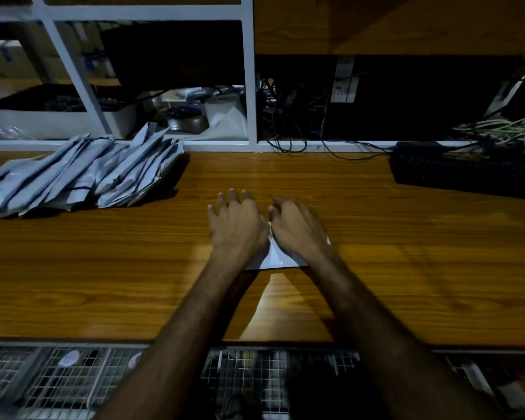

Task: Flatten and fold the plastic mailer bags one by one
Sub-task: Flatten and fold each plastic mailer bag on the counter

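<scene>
You have one white plastic mailer bag (pixel 275 256) under both hands in the middle of the long brown wood-grain desk (pixel 103 268), and it looks like the piece in work. Your left hand (pixel 238 225) lies over its left part with the fingers spread and fairly straight, pressing down. Your right hand (pixel 297 228) sits just beside it, nearly touching, with the fingers bent at the bag's far edge; whether they pinch the plastic or only push on it, you cannot tell from here. Only a small bright patch of the bag shows between and below your wrists, so it seems already folded small, or close to it.

Far left of that bag, at the back of the desk, lies a loose pile of grey plastic mailer bags (pixel 79 174), overlapping and creased. Whether these are finished or waiting is not clear from their look; if waiting, most of the job is left. Far right of the bag sits a black keyboard (pixel 467 174).
</scene>
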